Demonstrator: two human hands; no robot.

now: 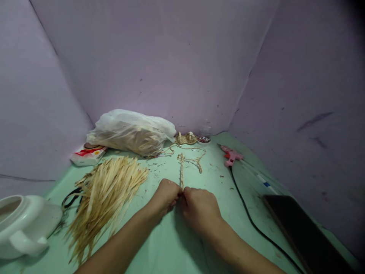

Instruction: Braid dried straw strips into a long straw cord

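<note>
My left hand [166, 196] and my right hand [199, 207] meet at the middle of the green table [176, 243], fingers pinched together on the near end of a thin braided straw strand [181, 169]. The strand runs straight away from my hands, then loops toward the back right. A loose pile of pale straw strips [105, 194] lies just left of my left hand.
A plastic bag of straw [131, 131] sits at the back, with a red-white packet [88, 154] beside it. Small woven pieces [186, 138] and a bead dish [203, 139] stand by the wall. A pink glue gun [231, 155] with black cord, a dark phone [302, 232], scissors [72, 196] and a white pot [24, 224] surround the work area.
</note>
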